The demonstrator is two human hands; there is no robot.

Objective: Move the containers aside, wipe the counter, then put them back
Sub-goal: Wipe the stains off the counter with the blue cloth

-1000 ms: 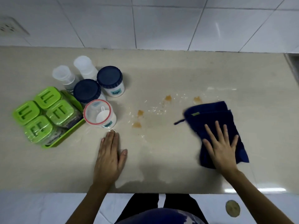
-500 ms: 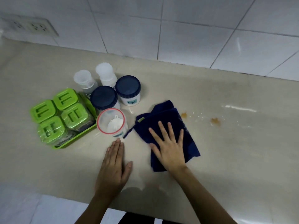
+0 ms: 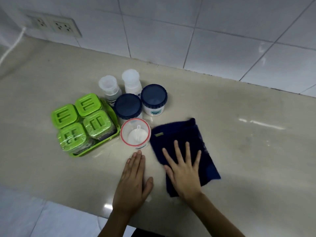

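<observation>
Navy cloth (image 3: pixel 186 144) under right hand (image 3: pixel 183 170), fingers splayed flat; left hand (image 3: pixel 132 182) palm-down on counter (image 3: pixel 248 151), fingers pressed together.

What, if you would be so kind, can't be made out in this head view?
- Counter under the blue cloth: any stains hidden by the cloth and right hand.
- Contents of the green-lidded boxes: lids and wrap cover them.
- Label on the red-rimmed container: mostly hidden below its rim.

Left hand (image 3: pixel 131 182) flat; right hand (image 3: pixel 183 170) splayed, seemingly pressing down.
</observation>
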